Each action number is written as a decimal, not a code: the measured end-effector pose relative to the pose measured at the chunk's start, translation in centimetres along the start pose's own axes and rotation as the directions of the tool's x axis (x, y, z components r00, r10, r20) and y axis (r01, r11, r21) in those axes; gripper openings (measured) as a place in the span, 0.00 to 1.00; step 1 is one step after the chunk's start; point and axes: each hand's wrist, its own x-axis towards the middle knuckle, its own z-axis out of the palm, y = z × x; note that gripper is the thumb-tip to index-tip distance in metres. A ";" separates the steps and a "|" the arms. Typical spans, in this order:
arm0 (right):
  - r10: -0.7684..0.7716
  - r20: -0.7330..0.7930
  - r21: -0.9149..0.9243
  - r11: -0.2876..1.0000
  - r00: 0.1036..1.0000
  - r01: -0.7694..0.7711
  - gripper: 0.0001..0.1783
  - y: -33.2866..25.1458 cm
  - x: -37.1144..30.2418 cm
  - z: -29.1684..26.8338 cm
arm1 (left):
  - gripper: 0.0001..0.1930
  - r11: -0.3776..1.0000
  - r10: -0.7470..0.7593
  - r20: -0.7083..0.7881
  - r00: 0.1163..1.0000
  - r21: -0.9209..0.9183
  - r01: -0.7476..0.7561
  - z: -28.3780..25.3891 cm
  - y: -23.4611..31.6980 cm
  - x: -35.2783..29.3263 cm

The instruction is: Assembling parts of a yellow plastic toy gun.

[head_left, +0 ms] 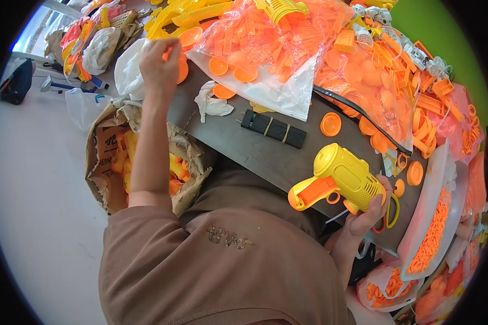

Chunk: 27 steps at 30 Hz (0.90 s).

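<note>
My right hand (367, 215) grips a yellow toy gun (346, 172) with orange parts by its rounded end, over the near right part of the table. The gun's handle, with an orange inside, points left toward me. Raised at the far left, my left hand (160, 65) has its fingers curled together beside orange round caps (190, 38). A little orange shows between those fingers; whether they hold it I cannot tell. Between the hands lies a black bar-shaped tool (274, 129) wrapped with two bands. An orange round cap (331, 124) rests to its right.
Clear bags of orange parts (284, 40) cover the table's far side. A paper sack (100, 179) with yellow and orange pieces stands at left. A white tray (409, 254) of small orange parts sits at right, near yellow-handled scissors (394, 212). A crumpled white cloth (211, 103) lies on the grey table (244, 149).
</note>
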 end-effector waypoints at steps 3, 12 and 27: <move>-0.008 0.015 0.000 1.000 1.000 0.008 0.25 -0.1 0.0 0.2 | 0.13 0.978 0.071 0.205 0.976 0.180 -0.109 1.1 -2.0 3.2; -0.018 0.025 -0.018 1.000 1.000 0.018 0.24 0.0 0.0 -0.1 | 0.12 0.959 -0.006 0.482 0.876 0.252 -0.132 1.2 -2.7 4.8; 0.023 -0.080 0.094 0.995 0.997 -0.015 0.25 -0.3 0.0 0.0 | 0.10 0.244 0.013 0.551 0.834 -0.811 0.532 -1.7 9.1 -3.1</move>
